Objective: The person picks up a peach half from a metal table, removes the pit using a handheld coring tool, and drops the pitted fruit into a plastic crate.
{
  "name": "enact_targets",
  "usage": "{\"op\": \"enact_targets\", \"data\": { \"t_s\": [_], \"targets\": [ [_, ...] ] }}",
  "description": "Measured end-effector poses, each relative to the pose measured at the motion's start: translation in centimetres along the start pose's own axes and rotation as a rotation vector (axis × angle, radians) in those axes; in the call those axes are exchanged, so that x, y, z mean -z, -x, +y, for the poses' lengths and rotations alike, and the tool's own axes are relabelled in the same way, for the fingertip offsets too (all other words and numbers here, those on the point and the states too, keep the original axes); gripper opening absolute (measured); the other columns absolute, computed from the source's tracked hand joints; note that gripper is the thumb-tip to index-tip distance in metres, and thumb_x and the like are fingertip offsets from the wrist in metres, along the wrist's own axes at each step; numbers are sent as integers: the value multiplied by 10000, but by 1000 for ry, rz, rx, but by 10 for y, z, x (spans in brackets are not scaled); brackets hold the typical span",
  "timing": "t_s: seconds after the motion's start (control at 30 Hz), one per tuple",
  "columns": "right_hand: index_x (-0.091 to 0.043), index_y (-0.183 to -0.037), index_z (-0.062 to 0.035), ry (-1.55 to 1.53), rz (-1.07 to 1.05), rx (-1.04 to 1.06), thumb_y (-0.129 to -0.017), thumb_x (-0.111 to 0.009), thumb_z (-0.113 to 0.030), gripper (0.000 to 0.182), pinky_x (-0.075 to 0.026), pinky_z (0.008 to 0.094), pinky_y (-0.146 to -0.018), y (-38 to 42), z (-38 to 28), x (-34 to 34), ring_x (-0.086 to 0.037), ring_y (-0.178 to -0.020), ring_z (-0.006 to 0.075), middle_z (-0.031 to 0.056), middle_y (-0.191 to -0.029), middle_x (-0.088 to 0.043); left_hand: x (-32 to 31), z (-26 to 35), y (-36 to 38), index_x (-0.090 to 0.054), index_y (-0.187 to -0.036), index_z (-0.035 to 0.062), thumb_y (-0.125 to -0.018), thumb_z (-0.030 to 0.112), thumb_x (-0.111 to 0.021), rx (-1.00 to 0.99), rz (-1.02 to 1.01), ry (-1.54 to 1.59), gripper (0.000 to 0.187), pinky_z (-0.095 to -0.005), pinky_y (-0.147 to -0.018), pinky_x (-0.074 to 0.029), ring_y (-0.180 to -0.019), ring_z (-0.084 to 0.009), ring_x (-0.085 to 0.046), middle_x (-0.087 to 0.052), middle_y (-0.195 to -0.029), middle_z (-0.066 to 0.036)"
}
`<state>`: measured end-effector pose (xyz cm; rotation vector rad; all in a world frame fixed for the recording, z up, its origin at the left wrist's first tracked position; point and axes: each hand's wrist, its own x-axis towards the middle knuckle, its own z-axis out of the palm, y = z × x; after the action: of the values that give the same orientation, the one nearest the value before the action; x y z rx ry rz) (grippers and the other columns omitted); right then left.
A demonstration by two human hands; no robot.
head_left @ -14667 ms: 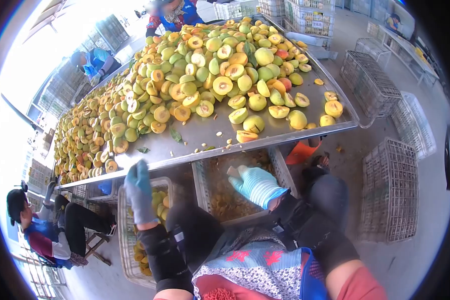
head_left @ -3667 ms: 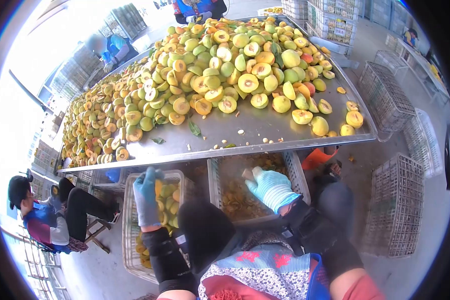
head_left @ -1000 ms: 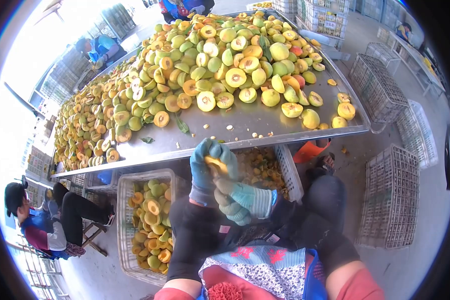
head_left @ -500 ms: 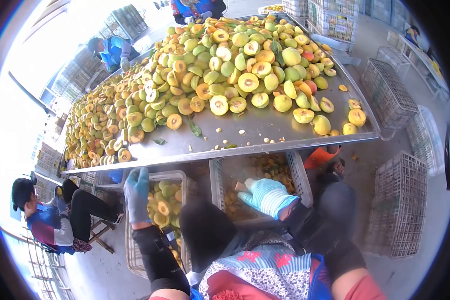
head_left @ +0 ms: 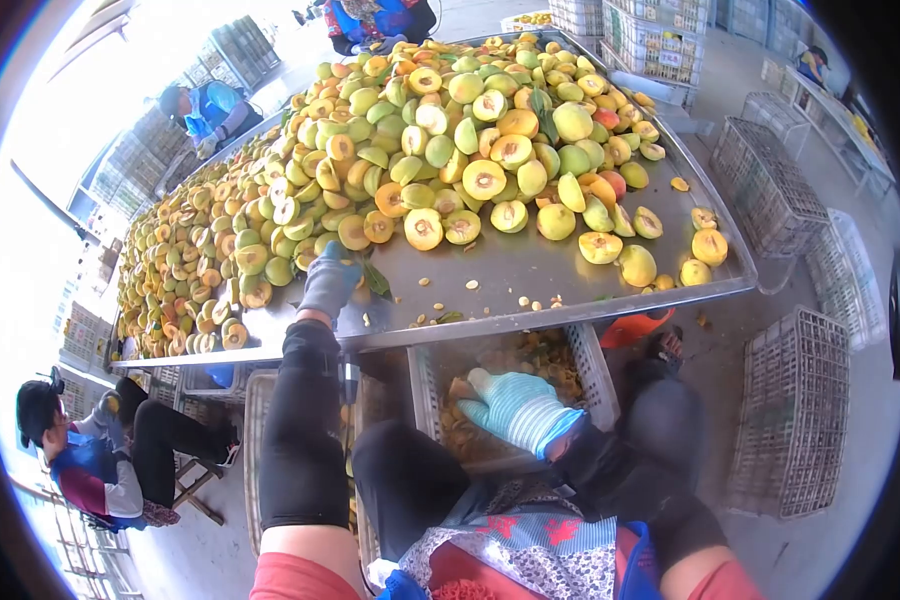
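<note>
My left hand (head_left: 330, 280), in a grey-blue glove, reaches over the near edge of the metal table (head_left: 570, 285). It is at the front of a heap of whole and halved yellow-green fruit (head_left: 440, 150), just below a cut half (head_left: 353, 232). Its fingertips are blurred, so any grip is unclear. My right hand (head_left: 520, 408), in a striped light-blue glove, hovers above a crate (head_left: 598, 375) with brownish fruit pieces (head_left: 545, 358) inside. Its fingers are curled, and what they hold, if anything, cannot be made out.
Below my left arm stands another crate (head_left: 260, 420), mostly covered by the arm. A seated co-worker (head_left: 90, 460) is at the left; two more people are beyond the table. Stacked crates (head_left: 792, 410) stand at the right. An orange object (head_left: 632, 328) lies under the table edge.
My left hand has moved up and right, from above the left crate onto the table beside the fruit. My right hand stays over its crate, slightly lower and further left.
</note>
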<state>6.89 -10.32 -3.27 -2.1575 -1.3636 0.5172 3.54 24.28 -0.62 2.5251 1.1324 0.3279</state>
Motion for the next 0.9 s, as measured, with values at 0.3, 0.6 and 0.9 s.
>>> {"op": "enact_targets", "data": {
  "t_s": [0.3,0.6,0.9],
  "targets": [
    [-579,-941,-55,-391,493,130,-935,-574,-402,347,-495,535,-582,-9,-21,-3,-639,-671,434,220,-674,-639,13,63,102,-646,-1036,15,-958,403,-595,-123,-43,1012,399,-255,-717,-470,-814,-90,-573,-644,-927,-28],
    [-571,-1067,-60,-262,453,20,-930,-568,-379,346,-500,539,-625,-1,-9,8,-638,-710,446,228,-742,-653,-31,114,170,-554,-1233,36,-1006,434,-463,-44,-161,1842,467,-488,-907,-544,-990,-278,-632,-618,-1091,-108],
    [-550,-931,-37,-176,429,20,-936,-561,-400,363,-502,524,-585,-8,-7,-7,-639,-661,434,227,-673,-635,-41,110,174,-584,-1225,47,-957,302,-534,-158,-124,1852,373,-487,-897,-538,-1032,-288,-619,-629,-1103,-127]
  ]
}}
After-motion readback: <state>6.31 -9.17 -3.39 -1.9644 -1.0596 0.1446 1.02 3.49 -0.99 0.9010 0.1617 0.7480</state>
